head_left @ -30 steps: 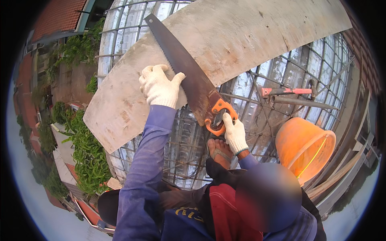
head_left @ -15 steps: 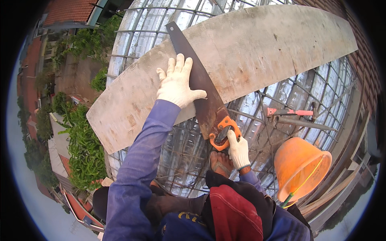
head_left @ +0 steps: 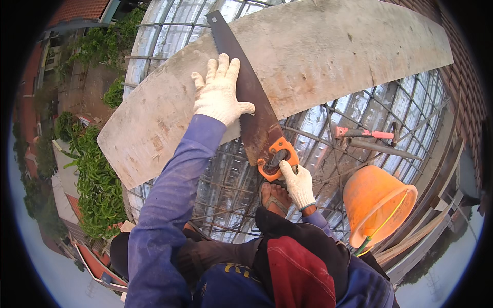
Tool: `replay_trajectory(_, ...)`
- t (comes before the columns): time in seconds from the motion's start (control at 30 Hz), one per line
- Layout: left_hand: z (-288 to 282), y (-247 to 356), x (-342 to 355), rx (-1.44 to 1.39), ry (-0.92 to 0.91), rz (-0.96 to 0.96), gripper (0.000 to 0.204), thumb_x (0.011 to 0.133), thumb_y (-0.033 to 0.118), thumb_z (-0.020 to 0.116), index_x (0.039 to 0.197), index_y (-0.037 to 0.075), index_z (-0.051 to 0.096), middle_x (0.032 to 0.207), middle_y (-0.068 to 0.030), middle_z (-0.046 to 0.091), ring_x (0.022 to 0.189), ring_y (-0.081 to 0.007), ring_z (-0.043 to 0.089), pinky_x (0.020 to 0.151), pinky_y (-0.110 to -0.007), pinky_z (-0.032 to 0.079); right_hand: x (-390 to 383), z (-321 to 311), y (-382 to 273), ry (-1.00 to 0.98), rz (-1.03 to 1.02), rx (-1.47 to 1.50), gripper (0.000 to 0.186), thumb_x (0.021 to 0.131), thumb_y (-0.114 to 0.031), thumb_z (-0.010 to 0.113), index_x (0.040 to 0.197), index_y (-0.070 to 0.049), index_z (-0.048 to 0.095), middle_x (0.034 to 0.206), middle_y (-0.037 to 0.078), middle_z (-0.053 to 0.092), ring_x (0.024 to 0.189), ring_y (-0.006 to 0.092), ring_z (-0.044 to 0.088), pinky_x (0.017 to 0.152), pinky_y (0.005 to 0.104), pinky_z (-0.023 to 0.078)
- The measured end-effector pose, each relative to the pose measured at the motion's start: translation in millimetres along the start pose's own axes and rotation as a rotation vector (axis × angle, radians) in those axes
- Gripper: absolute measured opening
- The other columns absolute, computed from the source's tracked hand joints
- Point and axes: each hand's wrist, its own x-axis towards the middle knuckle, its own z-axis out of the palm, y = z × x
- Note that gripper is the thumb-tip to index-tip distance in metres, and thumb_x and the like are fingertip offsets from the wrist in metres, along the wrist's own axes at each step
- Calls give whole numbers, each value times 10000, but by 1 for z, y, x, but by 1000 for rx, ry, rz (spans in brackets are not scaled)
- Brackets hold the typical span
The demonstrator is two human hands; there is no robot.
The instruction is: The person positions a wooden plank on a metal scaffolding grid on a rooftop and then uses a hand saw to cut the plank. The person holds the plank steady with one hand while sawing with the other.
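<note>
A hand saw [head_left: 248,87] with a dark, brown-stained blade lies across a weathered grey wooden board [head_left: 328,56]. Its tip points to the far left, and its orange handle [head_left: 284,153] is toward me, past the board's near edge. My right hand [head_left: 297,186], in a white knitted glove, is closed on the handle. In a matching glove, my left hand [head_left: 218,95] rests with fingers spread on the board, left of the blade, its thumb reaching onto the blade. The teeth run along the blade's left side.
Beneath the board, a rebar grid [head_left: 221,197] covers ridged shiny metal sheeting. To the right lie a hammer [head_left: 364,133] with a pink-red handle and a grey pipe [head_left: 382,148]. An orange bucket [head_left: 367,197] leans near my right side. Trees and roofs lie far below at left.
The whole scene has shifted slightly left and up in the picture as the view moved. Both hands keep the same hold, and the saw stays at nearly the same place on the board.
</note>
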Motion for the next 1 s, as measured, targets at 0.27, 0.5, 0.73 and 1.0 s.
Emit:
replay_trajectory(0.27,-7,4,2,-22,-72,-15,1275,703,505,1021,1724,103,370,1814,-184,309,1703,-406,232,1355,-723,172,9,-7,2,-19,-12,-115,622,1031,-560,715,1079,57,766,870,180,755,775,247,665,771,430,532)
replay_trajectory(0.5,4,2,2,-21,4,2,1285,703,518,1022,1725,106,360,1819,-180,294,1702,-394,230,1347,-738,177,6,-11,-1,0,-63,-75,623,1034,-558,710,1094,61,753,873,193,745,790,257,644,792,435,530)
replay_trajectory(0.73,0,-1,1,5,-36,-16,1300,705,525,1020,1736,113,344,1826,-172,280,1708,-382,215,1348,-733,184,8,-14,3,-41,-65,-167,573,1085,-523,648,1082,39,759,864,176,757,794,262,718,760,422,536)
replay_trajectory(1.0,-1,-2,1,-16,-52,-26,1304,707,513,1022,1740,113,334,1830,-179,271,1716,-382,198,1349,-731,185,-12,-72,-63,219,-378,-386,590,1170,-503,418,1126,-60,804,941,237,785,932,478,754,827,512,566)
